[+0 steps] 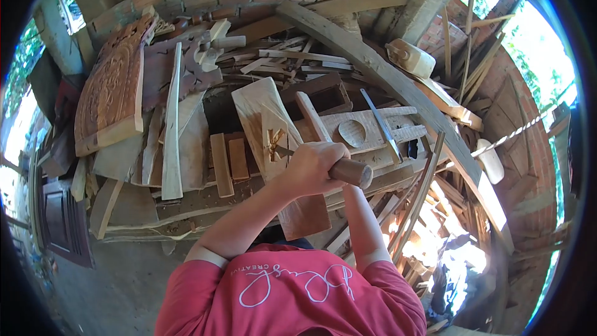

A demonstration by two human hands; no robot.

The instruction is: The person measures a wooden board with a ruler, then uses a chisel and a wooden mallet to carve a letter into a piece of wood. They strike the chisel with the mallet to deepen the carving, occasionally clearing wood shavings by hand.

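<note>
My left hand is closed around a thick wooden handle, its rounded end sticking out to the right. Left of the fist, a dark, narrow part of the tool reaches toward a carved hollow with shavings in a long pale board. This board slants across the bench below my forearm. My right forearm comes up behind the handle; its hand is hidden there, so its fingers cannot be made out. Just above my left fist lies a pale wooden stick.
A board with a round hollow and a blue-edged strip lie right of my hands. A carved panel leans at left. A long beam crosses the right side, near a plastic jug. Scrap wood surrounds the bench.
</note>
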